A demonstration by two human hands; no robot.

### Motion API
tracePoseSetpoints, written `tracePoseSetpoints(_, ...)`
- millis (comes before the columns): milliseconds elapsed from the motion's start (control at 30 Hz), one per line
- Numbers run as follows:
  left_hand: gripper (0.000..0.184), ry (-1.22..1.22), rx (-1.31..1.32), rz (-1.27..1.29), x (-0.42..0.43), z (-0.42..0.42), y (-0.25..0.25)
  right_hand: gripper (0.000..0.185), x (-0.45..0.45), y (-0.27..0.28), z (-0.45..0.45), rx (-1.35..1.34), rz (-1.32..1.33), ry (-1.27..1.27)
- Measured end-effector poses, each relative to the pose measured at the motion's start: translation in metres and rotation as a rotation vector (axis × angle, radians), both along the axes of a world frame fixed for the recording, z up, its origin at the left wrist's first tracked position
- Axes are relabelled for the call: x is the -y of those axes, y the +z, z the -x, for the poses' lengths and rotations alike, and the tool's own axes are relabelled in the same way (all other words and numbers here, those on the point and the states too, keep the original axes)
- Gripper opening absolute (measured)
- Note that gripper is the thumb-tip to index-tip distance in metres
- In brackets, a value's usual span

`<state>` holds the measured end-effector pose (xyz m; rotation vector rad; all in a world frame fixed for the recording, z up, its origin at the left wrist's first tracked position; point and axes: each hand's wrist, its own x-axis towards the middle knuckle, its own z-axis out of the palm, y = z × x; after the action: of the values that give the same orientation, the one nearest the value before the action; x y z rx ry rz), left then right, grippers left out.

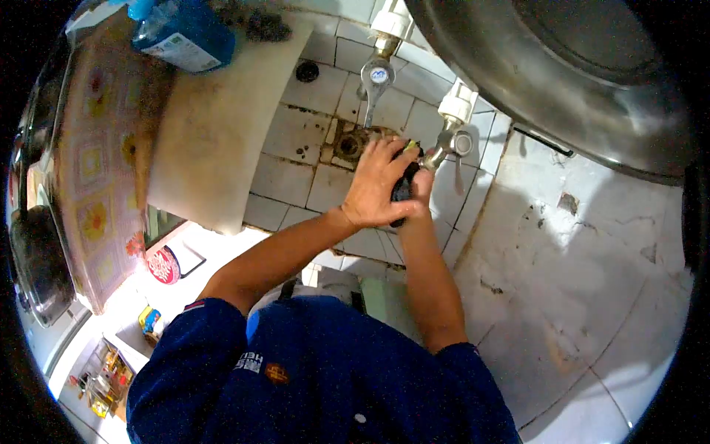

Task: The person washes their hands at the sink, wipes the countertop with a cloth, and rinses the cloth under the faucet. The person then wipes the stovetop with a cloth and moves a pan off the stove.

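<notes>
Both my hands meet over a tiled basin, around a dark black thing (pixel 404 191) whose kind I cannot make out. A small yellow-green bit shows at its upper end. My left hand (pixel 379 181) lies across it from the left, fingers bent over its top and thumb stretched across it. On the other side, my right hand (pixel 421 191) holds it, most of its fingers hidden behind the black thing. Just right of the fingers is a metal tap (pixel 444 144) on a white pipe fitting. Whether water is running I cannot tell.
A second tap (pixel 379 78) hangs above the drain (pixel 347 146). A large metal pan (pixel 510 96) overhangs the upper right. To the left are a pale slab (pixel 214 129), a blue liquid bottle (pixel 188 41) and a flower-patterned cover (pixel 96 159). Cracked white tiles (pixel 569 296) spread right.
</notes>
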<state>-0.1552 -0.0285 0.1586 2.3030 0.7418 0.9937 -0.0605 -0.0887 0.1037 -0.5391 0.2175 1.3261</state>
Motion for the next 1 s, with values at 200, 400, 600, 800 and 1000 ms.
tracePoseSetpoints(200, 0.045, 0.086, -0.221, 0.711, -0.009, -0.02, -0.034, 0.036, -0.001, -0.031, 0.008, -0.02, -0.135, 0.052)
tracePoseSetpoints(400, 0.029, -0.006, 0.803, 2.112, -0.041, -0.016, -0.107, 0.024, -0.024, 0.012, 0.018, 0.616, 0.663, -0.177)
tracePoseSetpoints(600, 0.027, -0.278, 0.044, 1.339, -0.06, 0.037, -0.084, 0.028, 0.008, 0.015, -0.027, 0.32, 0.368, -0.408)
tracePoseSetpoints(800, 0.056, -0.492, 0.094, 0.8, -0.033, 0.013, -0.049, 0.037, 0.003, 0.031, -0.007, 0.251, 0.241, -0.36)
tracePoseSetpoints(1000, 0.055, -0.14, -0.061, 0.689, -0.041, 0.005, -0.018, 0.038, 0.028, 0.008, -0.022, 0.301, 0.522, -0.405)
